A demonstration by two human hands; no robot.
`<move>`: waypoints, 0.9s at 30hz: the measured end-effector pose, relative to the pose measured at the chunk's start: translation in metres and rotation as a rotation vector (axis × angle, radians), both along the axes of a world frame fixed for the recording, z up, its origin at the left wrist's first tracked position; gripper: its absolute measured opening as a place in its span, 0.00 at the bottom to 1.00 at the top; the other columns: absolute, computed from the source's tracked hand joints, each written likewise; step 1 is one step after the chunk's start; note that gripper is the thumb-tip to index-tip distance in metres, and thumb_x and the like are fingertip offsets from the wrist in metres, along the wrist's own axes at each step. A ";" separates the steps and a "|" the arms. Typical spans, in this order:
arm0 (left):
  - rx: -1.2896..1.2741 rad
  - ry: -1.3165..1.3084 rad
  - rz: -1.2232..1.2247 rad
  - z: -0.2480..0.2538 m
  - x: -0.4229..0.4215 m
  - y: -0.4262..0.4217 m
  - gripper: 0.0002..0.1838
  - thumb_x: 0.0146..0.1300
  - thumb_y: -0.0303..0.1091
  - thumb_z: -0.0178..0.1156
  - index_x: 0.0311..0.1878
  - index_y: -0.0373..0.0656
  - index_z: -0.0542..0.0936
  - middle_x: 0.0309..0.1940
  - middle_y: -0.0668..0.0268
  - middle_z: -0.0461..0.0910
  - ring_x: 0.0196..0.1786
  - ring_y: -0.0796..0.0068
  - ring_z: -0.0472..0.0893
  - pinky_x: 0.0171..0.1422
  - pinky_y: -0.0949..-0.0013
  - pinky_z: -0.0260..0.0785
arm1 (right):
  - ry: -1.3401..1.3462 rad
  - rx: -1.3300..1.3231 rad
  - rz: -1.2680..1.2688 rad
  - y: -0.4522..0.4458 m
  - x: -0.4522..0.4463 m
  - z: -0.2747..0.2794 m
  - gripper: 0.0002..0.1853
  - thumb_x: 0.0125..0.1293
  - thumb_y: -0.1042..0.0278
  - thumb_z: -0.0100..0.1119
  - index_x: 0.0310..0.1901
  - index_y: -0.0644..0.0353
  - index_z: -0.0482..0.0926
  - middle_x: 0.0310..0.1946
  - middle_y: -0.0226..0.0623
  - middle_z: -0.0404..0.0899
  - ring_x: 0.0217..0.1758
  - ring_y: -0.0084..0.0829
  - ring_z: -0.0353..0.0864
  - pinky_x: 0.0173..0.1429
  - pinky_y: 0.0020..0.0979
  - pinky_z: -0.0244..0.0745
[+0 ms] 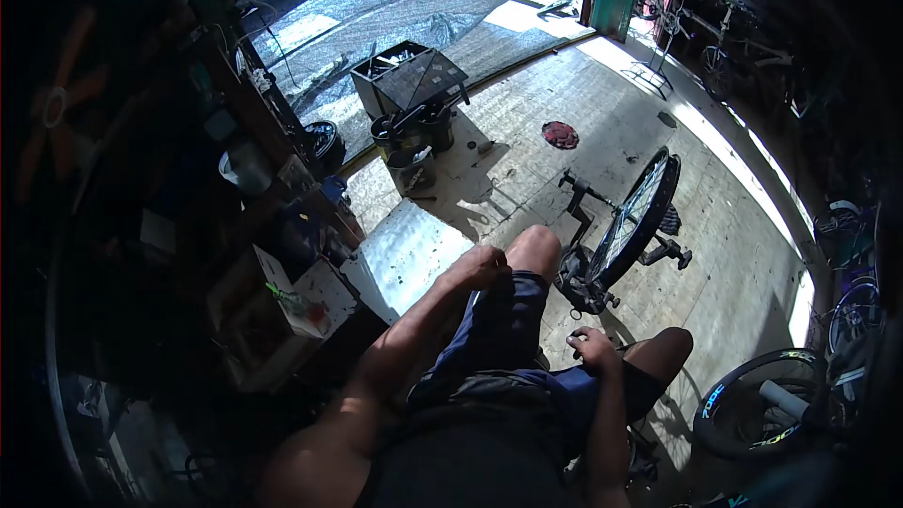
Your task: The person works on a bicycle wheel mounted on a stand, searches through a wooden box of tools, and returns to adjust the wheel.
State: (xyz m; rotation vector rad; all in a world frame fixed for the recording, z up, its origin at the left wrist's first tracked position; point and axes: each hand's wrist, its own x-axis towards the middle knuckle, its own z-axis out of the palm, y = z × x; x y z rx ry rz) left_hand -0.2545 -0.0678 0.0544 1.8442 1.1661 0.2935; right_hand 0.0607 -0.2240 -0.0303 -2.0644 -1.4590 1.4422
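Resting over my left thigh near the knee, my left hand [482, 266] is closed with its fingers curled under. What it holds, if anything, is hidden. My right hand [594, 350] hovers between my knees, its fingers pinched; a small pale spot shows at the fingertips, too small to name. In front of my right hand, a bicycle wheel [637, 216] with a black tyre sits upright and tilted in a dark metal wheel stand [585, 292]. Neither hand touches the wheel.
An open dark toolbox [406, 75] stands ahead near buckets [411, 169]. A red round object [561, 135] lies on the tiled floor. A white board [404, 254] is left of my knee. Tyres [762, 403] lie at right, near bicycles. A cluttered bench [310, 296] stands left.
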 end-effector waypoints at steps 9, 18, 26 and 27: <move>0.040 0.381 -0.529 0.051 0.001 -0.031 0.14 0.60 0.35 0.58 0.43 0.36 0.85 0.34 0.58 0.85 0.33 0.59 0.81 0.40 0.62 0.74 | 0.000 -0.025 -0.063 -0.013 -0.001 0.018 0.18 0.66 0.58 0.59 0.49 0.63 0.80 0.28 0.41 0.82 0.27 0.32 0.78 0.34 0.31 0.73; 0.417 -0.190 -0.776 0.239 0.116 -0.080 0.11 0.63 0.35 0.59 0.41 0.36 0.80 0.38 0.54 0.81 0.41 0.60 0.79 0.46 0.61 0.73 | -0.022 0.041 -0.059 -0.025 0.004 0.017 0.16 0.66 0.58 0.59 0.48 0.61 0.81 0.28 0.39 0.82 0.27 0.31 0.77 0.35 0.29 0.72; -0.075 -1.113 -1.352 0.248 0.123 -0.120 0.07 0.61 0.33 0.59 0.32 0.38 0.78 0.28 0.59 0.77 0.32 0.65 0.74 0.39 0.66 0.67 | -0.027 -0.058 -0.139 -0.047 0.020 -0.008 0.15 0.66 0.57 0.59 0.46 0.59 0.82 0.27 0.37 0.82 0.28 0.30 0.78 0.36 0.28 0.72; -0.108 -1.150 -1.359 0.246 0.121 -0.120 0.07 0.60 0.32 0.59 0.31 0.39 0.78 0.27 0.59 0.77 0.30 0.66 0.73 0.38 0.67 0.66 | -0.035 -0.074 -0.133 -0.052 0.020 -0.012 0.16 0.65 0.55 0.59 0.46 0.58 0.82 0.27 0.36 0.83 0.29 0.30 0.79 0.37 0.28 0.73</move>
